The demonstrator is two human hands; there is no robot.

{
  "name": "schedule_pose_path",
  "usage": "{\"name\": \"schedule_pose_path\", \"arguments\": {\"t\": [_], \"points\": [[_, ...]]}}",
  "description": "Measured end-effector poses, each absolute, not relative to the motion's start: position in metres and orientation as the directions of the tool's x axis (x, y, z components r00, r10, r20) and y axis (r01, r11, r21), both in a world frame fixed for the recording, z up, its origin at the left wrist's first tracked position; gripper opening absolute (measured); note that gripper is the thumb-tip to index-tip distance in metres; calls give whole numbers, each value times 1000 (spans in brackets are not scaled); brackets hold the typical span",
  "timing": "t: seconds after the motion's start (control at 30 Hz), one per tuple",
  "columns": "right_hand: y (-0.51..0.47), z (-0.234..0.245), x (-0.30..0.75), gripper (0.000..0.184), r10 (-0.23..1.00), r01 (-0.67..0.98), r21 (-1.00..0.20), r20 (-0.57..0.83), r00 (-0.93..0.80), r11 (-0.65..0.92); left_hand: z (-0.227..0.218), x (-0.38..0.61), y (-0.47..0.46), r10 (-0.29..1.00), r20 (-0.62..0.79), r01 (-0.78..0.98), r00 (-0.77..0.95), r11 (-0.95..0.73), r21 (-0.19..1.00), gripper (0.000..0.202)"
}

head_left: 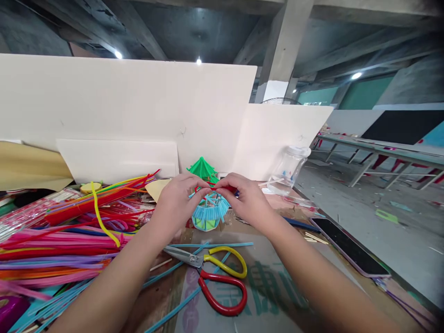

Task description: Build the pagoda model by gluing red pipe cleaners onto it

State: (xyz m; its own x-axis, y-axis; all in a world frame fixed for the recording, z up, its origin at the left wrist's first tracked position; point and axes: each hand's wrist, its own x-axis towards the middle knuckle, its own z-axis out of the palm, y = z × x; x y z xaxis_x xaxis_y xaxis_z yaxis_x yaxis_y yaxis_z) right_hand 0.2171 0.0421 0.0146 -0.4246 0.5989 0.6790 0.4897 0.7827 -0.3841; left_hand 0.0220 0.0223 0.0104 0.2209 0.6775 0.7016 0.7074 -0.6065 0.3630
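Remotely I saw the left hand [178, 196] and right hand [247, 195] pinching a red strip [212, 186], which seemed light, bendable, best held near its ends.

The left hand [178, 196] and right hand [248, 196] are bare, and so are the left forearm [126, 263] and right forearm [308, 263] as far as the lower edge lets them show. Both forearms are smooth in outline, looking broad near the bottom and tapering steadily to narrow wrists [268, 223]. The backs of the hands are gently rounded, the fingers [194, 179] slender, the thumbs [198, 199] smooth. The nails are too small to make out, and the surface looks even throughout.
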Motion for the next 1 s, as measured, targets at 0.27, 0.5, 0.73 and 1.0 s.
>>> {"name": "schedule_pose_path", "arguments": {"t": [0.27,0.5,0.73,1.0], "points": [[55,-2,221,14,586,521,-339,682,-437,783,-6,9,36,709,656,709,259,-601,369,20],[76,-19,242,13,806,538,-605,498,-319,587,-16,-1,51,690,676,789,259,-555,263,22],[87,-32,240,19,846,489,-696,368,-386,526,-27,-2,55,789,535,833,302,-491,254,49],[85,-43,230,20,828,477,-680,406,-388,557,-32,-3,59,853,439,818,283,-453,354,61]]}}
